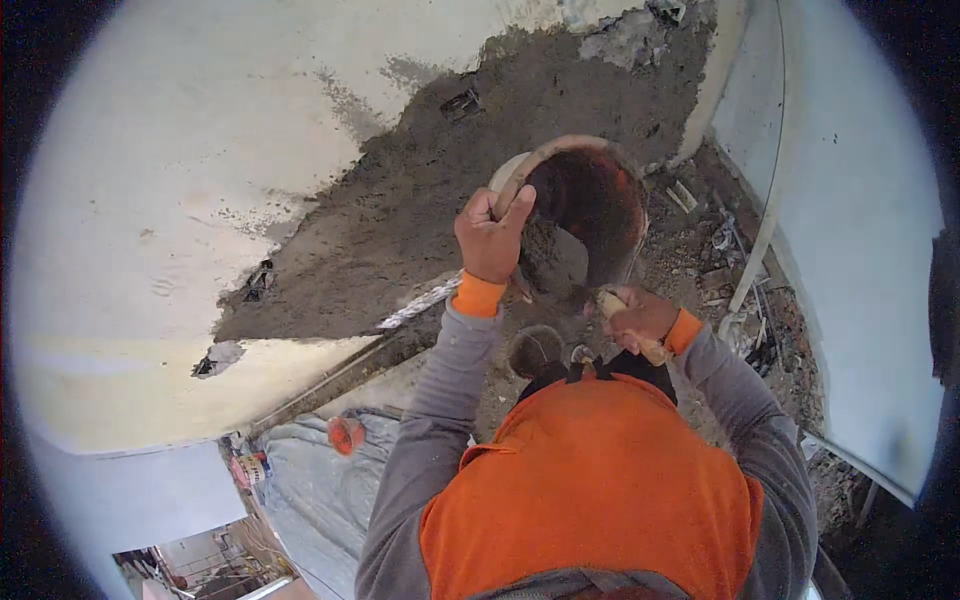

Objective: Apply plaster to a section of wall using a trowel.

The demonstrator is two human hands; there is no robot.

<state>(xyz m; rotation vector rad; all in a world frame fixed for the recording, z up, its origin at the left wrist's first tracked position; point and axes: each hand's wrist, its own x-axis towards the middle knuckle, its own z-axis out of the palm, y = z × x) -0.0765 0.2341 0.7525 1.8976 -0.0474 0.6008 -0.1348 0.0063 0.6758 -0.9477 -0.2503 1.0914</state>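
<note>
Bucket in your left, trowel in your right — both hands busy at the mortared wall!
Your left hand (488,238) clamps the rim of the round bucket (592,143), thumb over the edge, its mouth open towards you in front of the dark mortar patch (400,215); your right hand (642,316) wraps the trowel's pale handle, and the mortar-smeared trowel (556,262) sits across the bucket's lower-left mouth — touching the inside or just above it, hard to say from up here.

the bucket (615,205) blocks the way ahead; free air lies right, above rubble (715,275).
</note>
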